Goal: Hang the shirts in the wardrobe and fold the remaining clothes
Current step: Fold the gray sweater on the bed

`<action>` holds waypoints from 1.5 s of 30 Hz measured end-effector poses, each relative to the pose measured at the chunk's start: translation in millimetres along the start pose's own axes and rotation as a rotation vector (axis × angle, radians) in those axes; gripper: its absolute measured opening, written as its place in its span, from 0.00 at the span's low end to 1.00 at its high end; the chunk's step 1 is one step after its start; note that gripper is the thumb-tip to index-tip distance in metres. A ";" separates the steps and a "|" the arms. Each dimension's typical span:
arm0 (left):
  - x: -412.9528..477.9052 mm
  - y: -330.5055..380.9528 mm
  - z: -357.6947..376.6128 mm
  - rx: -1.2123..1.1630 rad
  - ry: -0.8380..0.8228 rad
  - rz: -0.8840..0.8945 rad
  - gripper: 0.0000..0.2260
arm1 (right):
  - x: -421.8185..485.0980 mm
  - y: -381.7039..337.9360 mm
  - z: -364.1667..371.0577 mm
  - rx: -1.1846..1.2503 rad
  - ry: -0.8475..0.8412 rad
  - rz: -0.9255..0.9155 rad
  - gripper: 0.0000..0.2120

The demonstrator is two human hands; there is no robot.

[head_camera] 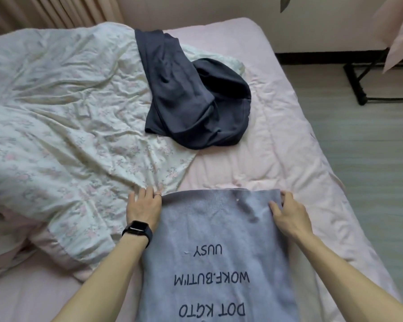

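A bed [277, 140] under a pink sheet is seen, with a rumpled floral quilt [68, 108] spread toward 10 o'clock and a dark grey garment [191, 96] heaped at 12 o'clock, well apart from both hands. A grey printed sweater [219, 228] is laid flat at 6 o'clock, its long axis run from 6 to 12 o'clock and its far edge held between the hands. The corner at 1 o'clock is pinched by the right hand [289, 213], thumb on top and fingers curled round the hem. The corner at 11 o'clock is touched by the left hand [144, 204], fingers loosely bent over the quilt. Its thumb is hidden by fabric, so a grip cannot be confirmed. A fold back toward 6 o'clock is judged likely, both hands being equally near.
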State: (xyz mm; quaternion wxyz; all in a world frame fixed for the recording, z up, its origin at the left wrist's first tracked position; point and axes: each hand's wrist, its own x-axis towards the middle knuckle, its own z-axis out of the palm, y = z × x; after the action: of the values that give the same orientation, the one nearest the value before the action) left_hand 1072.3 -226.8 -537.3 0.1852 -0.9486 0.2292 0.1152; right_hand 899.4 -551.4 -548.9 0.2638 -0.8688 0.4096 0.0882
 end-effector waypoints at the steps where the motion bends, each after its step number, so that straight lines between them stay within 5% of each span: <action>1: -0.3 -2.6 1.3 -0.010 0.052 -0.004 0.16 | 2.4 -1.0 -0.5 0.027 0.064 -0.024 0.11; 4: 9.6 -19.2 5.3 -0.040 0.227 -0.029 0.08 | 12.8 -3.8 -14.0 0.149 0.325 -0.003 0.07; 7: 27.2 -27.5 -11.4 -0.072 0.258 -0.147 0.07 | 33.5 -6.5 -33.9 0.169 0.406 0.057 0.09; 12: 61.3 -4.4 -30.1 -0.141 0.160 -0.150 0.18 | 60.5 -21.2 -27.8 0.124 0.276 -0.036 0.13; 14: 51.5 15.0 -29.1 -0.222 0.122 -0.124 0.24 | 43.5 -24.3 -7.6 0.078 0.288 -0.086 0.23; 17: 3.9 56.2 -7.8 -0.285 0.083 0.066 0.29 | -18.2 -27.0 30.2 -0.105 0.319 -0.279 0.29; 20: -61.6 96.2 22.6 -0.413 0.118 0.269 0.29 | -85.3 -14.5 72.3 -0.267 0.134 -0.470 0.31; 23: -114.3 112.4 55.7 -0.458 -0.013 0.262 0.29 | -133.4 17.7 97.8 -0.369 0.023 -0.538 0.30; 32: -223.4 119.0 80.7 -0.500 -0.145 0.223 0.28 | -238.3 103.3 60.2 -0.386 0.032 -0.300 0.30; 35: -264.4 141.1 64.7 -0.535 -0.265 0.235 0.28 | -273.6 133.3 33.3 -0.031 0.107 0.065 0.32; 38: -298.7 170.4 46.7 -0.548 -0.285 0.340 0.28 | -290.4 160.6 22.4 0.414 0.006 0.363 0.38; 42: -313.5 208.0 26.4 -0.546 -0.314 0.414 0.28 | -281.5 167.1 12.1 0.614 -0.072 0.400 0.11; 45: -313.2 225.8 12.7 -0.582 -0.437 0.301 0.28 | -264.9 171.3 -17.3 0.602 0.116 0.411 0.05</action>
State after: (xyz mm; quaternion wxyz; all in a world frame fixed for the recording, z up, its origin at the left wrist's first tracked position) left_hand 690.9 -285.4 -521.1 -0.0660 -0.8704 0.2785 0.4006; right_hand 596.6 -474.4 -502.5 0.4607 -0.6555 0.5974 -0.0346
